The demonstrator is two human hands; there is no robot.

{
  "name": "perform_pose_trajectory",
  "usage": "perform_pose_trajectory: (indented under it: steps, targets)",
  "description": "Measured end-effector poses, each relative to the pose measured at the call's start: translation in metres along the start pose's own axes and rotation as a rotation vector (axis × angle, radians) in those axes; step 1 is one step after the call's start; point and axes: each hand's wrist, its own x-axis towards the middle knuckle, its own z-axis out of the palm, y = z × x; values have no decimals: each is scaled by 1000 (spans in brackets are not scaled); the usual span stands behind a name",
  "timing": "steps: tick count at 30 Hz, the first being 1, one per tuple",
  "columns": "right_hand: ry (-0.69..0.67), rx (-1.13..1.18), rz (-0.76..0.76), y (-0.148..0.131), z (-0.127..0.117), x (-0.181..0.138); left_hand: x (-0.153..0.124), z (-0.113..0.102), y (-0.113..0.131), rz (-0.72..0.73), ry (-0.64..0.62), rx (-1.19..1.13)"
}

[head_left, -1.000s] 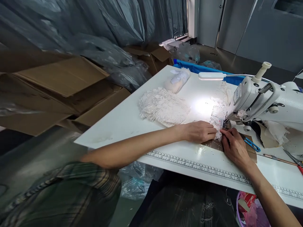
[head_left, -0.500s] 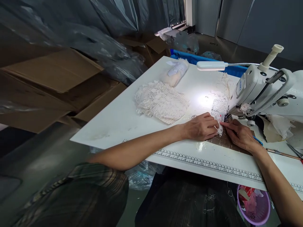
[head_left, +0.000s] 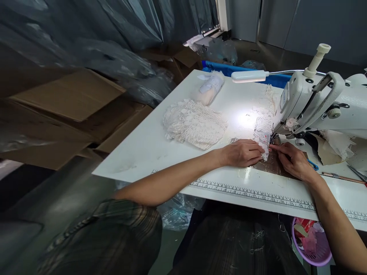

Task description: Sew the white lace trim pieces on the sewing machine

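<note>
A strip of white lace (head_left: 262,139) lies under the needle area of a white sewing machine (head_left: 301,103). My left hand (head_left: 243,152) rests at its left side, fingers bent together over the lace edge; the fingertips are partly hidden. From the right, my right hand (head_left: 294,160) reaches in with its index finger stretched out, the tip touching the lace edge close to the presser foot. Its thumb stands apart from that finger. More lace spreads behind the needle, beside the machine head. A heap of white lace pieces (head_left: 195,124) lies to the left.
Behind the heap lies a wrapped pale bundle (head_left: 210,88). A lamp (head_left: 249,76) lights the white table (head_left: 137,152), which has a printed ruler along its front. Scissors (head_left: 357,172) and a blue clip-like object (head_left: 313,165) lie right. Cardboard boxes (head_left: 69,91) stand left; a purple basket (head_left: 322,259) below.
The view has shifted slightly. Both hands stay beside the needle; the left-hand fingers lie a little flatter, and the lace's near end sits slightly closer to the needle.
</note>
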Motion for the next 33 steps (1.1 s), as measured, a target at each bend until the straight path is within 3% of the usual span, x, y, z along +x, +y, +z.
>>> perform_pose_trajectory:
  steps: [7, 12, 18, 25, 33]
  targets:
    - [2, -12, 38, 1, -4, 0, 1, -2, 0, 21, 14, 22]
    - [-4, -42, 23, -14, 5, -12, 4, -7, 2, 53, 31, 59]
    - [24, -270, -16, -26, 23, -23, 6, -12, 1, 104, 108, 93]
    - [-9, -292, -155, -12, 11, -11, 9, -31, -14, -2, 139, 286]
    - [99, -277, -220, -7, 15, -14, 18, -19, -15, 87, -60, 212]
